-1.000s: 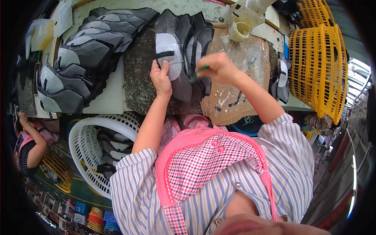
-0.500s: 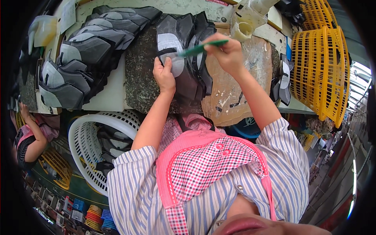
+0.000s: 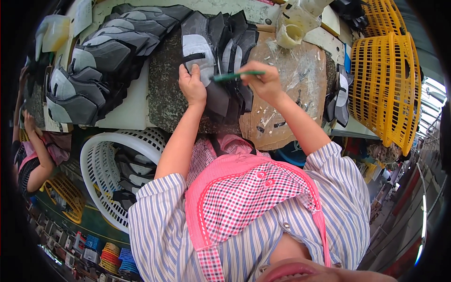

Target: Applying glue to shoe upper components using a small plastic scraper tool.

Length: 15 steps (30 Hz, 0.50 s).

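The gray piece (image 3: 206, 70) lies just left of the cardboard (image 3: 305, 89), over the dark speckled board (image 3: 164, 89) on the worktop (image 3: 135, 101). It is long and flat with an angular upper end, mostly dull charcoal, with a pale, round-ended patch across its middle and a short black strip crossing that patch. More gray pieces (image 3: 245, 41) of the same kind lie overlapped between it and the cardboard, one showing a similar pale patch.

Left of the cardboard, the left hand (image 3: 192, 87) holds the gray piece by its left edge, the fingers pinched narrow there with the thumb on the pale patch. Over the cardboard's left side, the right hand (image 3: 264, 82) has its fingers closed round a slim green tool (image 3: 235, 75); the tool's tip is blurred near the piece's right edge, and whether it touches cannot be told.

A cloudy cup (image 3: 289, 36) stands at the cardboard's upper edge. Far left of the cardboard is a long overlapping row of similar pieces (image 3: 111, 54); right of it is a yellow basket (image 3: 383, 84).
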Available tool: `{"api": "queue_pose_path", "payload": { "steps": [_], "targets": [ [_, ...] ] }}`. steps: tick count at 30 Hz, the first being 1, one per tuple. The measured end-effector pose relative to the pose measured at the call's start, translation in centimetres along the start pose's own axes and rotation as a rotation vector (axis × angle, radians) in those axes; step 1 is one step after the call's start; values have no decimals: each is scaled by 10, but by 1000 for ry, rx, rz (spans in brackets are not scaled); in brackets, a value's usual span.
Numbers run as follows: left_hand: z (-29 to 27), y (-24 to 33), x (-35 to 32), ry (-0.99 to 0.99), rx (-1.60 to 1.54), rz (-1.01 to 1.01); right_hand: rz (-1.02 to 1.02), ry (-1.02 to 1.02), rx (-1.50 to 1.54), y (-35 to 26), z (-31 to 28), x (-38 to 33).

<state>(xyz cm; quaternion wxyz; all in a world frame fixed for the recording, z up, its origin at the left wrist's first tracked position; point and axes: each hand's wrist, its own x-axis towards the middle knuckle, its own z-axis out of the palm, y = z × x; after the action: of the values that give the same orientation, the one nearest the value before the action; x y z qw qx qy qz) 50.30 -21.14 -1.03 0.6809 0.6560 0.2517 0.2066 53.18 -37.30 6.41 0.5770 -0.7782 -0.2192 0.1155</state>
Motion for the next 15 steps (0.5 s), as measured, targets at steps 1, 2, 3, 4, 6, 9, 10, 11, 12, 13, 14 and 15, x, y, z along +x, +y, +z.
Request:
{"api": "queue_pose_path", "payload": {
  "steps": [1,2,3,4,6,9,10,11,12,13,14,15],
  "targets": [
    [-2,-5,-2,6,5,-2,-35,-95,-107,-1,-5,-11],
    [-4,-10,-3,37,61,34,30,-185,-184,-4,-10,-18],
    [-1,-7,-2,67,111,74,27,-189,-184,-8,-13,-19],
    [-1,-4,-1,72,111,75,96,-81,29,-13,-17,-19],
    [-1,5,-3,2,114,14,117,82,208,-27,-17,-6],
    [1,11,-2,-8,50,3,50,-2,102,-11,3,4],
    [1,10,-1,-4,49,6,98,-55,119,-8,1,-4],
    [1,8,-1,-22,76,31,94,-58,118,-9,-6,-11],
    [-1,7,-3,-40,106,51,135,-143,-6,-11,-14,-20],
    [-5,5,0,-30,107,51,170,-234,-130,-12,-21,-23],
    [-10,3,4,-88,111,20,208,-164,-8,-16,-28,-18],
    [-13,4,4,-150,112,-14,131,-89,128,-26,-34,-4]
  ]
}}
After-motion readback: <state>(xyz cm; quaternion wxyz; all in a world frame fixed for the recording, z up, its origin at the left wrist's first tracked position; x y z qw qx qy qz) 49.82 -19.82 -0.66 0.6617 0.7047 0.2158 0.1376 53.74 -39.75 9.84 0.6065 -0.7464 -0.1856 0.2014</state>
